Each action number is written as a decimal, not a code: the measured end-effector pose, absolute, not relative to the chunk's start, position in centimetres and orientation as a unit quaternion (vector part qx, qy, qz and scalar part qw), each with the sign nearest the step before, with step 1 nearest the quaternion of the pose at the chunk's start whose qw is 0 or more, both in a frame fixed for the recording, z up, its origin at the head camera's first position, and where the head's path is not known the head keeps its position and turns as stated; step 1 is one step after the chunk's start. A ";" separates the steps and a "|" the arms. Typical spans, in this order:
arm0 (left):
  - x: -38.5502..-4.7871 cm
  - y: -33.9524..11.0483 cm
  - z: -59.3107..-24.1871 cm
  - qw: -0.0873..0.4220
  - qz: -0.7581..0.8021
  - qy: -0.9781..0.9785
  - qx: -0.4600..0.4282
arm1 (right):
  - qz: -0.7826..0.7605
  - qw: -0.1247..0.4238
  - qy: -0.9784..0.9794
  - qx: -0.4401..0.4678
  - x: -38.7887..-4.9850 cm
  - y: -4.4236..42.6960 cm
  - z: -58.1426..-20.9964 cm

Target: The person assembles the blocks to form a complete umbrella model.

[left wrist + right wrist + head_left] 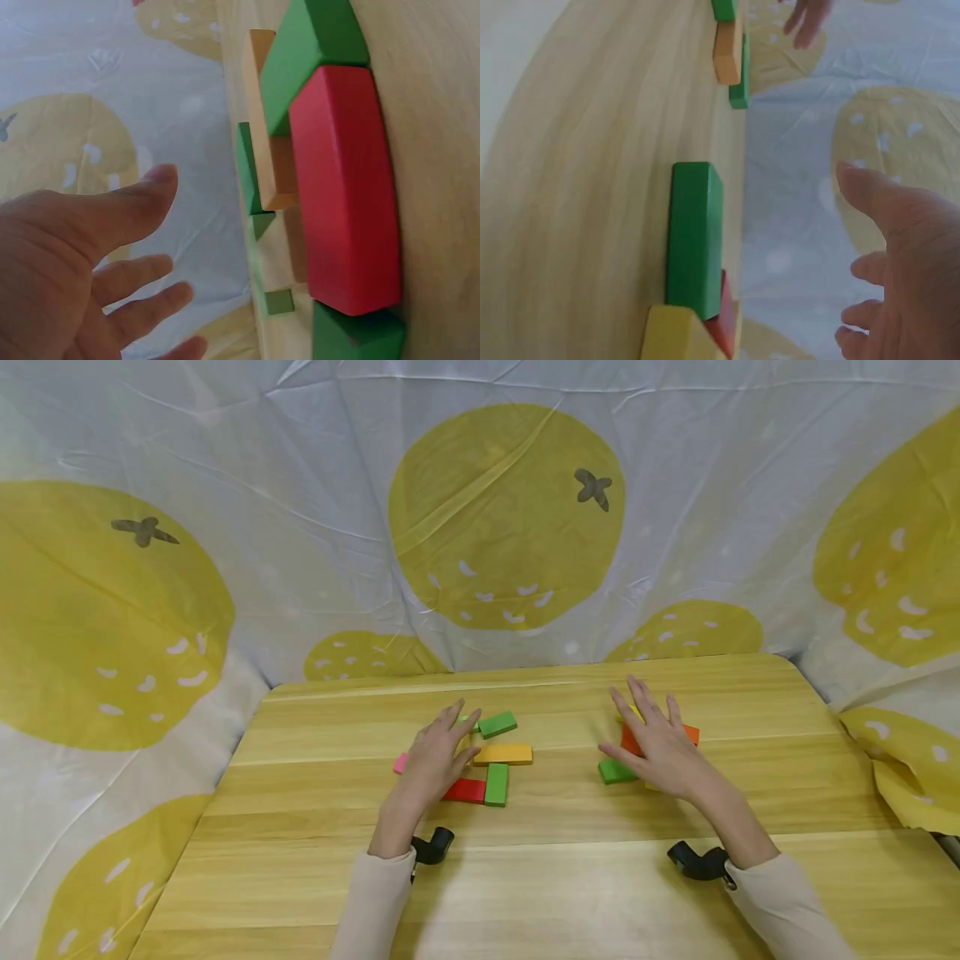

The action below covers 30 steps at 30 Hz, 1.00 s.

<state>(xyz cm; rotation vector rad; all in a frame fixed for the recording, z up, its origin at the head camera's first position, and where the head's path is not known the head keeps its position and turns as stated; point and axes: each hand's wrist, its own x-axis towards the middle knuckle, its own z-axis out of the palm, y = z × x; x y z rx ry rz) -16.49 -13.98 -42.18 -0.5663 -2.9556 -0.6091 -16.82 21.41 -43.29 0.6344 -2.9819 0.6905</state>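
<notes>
In the head view, the left hand (426, 758) is held above blocks on a wooden table (555, 877), fingers loosely spread, nothing gripped. An orange block (504, 754) is seen at its three o'clock, a red block (467, 791) at four, a pink block (400, 764) at nine. The right hand (660, 747) is likewise spread and unfilled, with a green block (617, 772) at its eight o'clock. Clear gaps beneath both palms are revealed only by the wrist views. At the red block's six o'clock, a second green block (356, 334), hidden from the head camera, is shown at left; a yellow block (673, 334), mostly covered overhead, is shown at right.
</notes>
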 end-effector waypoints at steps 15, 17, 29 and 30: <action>-15.9 -15.2 -43.2 -0.081 -0.327 -0.914 -0.226 | 0.279 0.039 -0.932 0.229 -15.6 23.6 -45.1; -15.9 -15.4 -43.3 -0.101 -0.331 -0.910 -0.230 | 0.288 0.040 -0.927 0.237 -15.6 23.8 -45.3; -15.9 -15.6 -43.8 -0.123 -0.328 -0.905 -0.240 | 0.319 -0.008 -0.913 0.254 -16.1 24.6 -46.3; -15.9 -15.6 -43.8 -0.122 -0.328 -0.905 -0.240 | 0.322 -0.013 -0.913 0.252 -16.1 24.6 -46.3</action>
